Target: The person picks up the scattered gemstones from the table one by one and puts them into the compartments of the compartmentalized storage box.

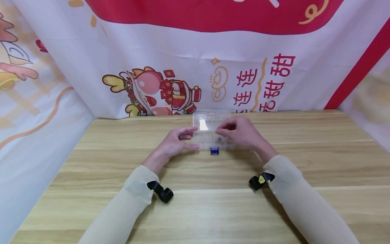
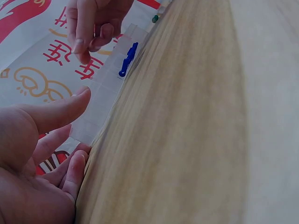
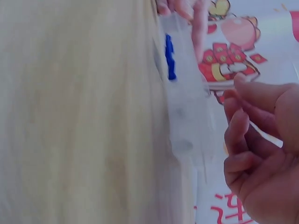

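A clear plastic compartment box point(image 1: 202, 139) lies on the table with its transparent lid point(image 1: 210, 121) raised at the back. A blue latch point(image 1: 214, 151) sticks out from its front edge. My left hand point(image 1: 178, 142) holds the box's left end, with the thumb at the front corner and the forefinger farther back. Over the right part of the box hovers my right hand point(image 1: 240, 130), its thumb and forefinger tips close together. Whether anything tiny sits between those tips cannot be made out. Small blurred items point(image 1: 219, 139) show inside the compartments.
A small green piece point(image 2: 155, 18) lies to the right of the box, partly behind the right hand. The wooden table point(image 1: 195, 210) meets a printed cloth backdrop point(image 1: 170, 44) just behind the lid. Cloth also hangs on both sides.
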A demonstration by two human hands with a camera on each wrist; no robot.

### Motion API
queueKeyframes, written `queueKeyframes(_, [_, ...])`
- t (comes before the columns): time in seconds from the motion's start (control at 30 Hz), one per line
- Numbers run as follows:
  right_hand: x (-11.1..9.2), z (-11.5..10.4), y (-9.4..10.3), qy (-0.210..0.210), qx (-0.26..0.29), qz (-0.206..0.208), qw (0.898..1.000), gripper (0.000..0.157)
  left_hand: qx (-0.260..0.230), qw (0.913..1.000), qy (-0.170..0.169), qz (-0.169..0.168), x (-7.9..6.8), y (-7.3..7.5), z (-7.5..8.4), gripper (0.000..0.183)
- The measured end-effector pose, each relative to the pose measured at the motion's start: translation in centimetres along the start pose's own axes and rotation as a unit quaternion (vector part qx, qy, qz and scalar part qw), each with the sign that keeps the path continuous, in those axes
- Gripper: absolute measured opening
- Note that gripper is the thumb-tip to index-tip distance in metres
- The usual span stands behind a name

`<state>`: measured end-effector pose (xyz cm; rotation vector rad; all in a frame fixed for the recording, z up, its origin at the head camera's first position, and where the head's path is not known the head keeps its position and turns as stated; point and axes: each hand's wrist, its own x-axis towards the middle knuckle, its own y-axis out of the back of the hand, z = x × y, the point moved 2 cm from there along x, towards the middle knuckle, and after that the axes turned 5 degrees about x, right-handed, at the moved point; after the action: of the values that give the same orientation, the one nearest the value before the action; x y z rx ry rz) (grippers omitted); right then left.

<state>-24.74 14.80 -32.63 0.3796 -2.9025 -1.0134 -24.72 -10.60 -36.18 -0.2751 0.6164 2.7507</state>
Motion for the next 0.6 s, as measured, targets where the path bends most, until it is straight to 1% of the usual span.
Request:
queueKeyframes(0.1, [0.0,0.6,1.0,0.020,0.015,0.001,1.000,0.017,-0.003,1.0000,0.001,0.000,0.0,0.1,-0.1,0.071])
queueKeyframes(0.2, [-0.2,1.4,2.0,0.020,0.031,-0.001,0.999,0.021,-0.004,1.0000,0.002,0.000,-0.1,0.0,-0.1,0.071])
queueKeyframes(0.33, [-0.5,2.4,3.4,0.008,0.045,-0.013,0.999,0.029,-0.002,1.0000,-0.001,0.001,-0.1,0.0,-0.1,0.071])
queueKeyframes(0.47, [-0.8,3.6,4.9,0.009,0.055,-0.028,0.998,0.031,0.004,1.0000,-0.005,0.002,-0.1,-0.1,0.0,0.071])
queueKeyframes(0.6, [-0.8,5.2,5.9,0.009,0.047,-0.044,0.998,0.030,0.004,1.0000,-0.004,0.003,-0.2,0.0,0.0,0.071])
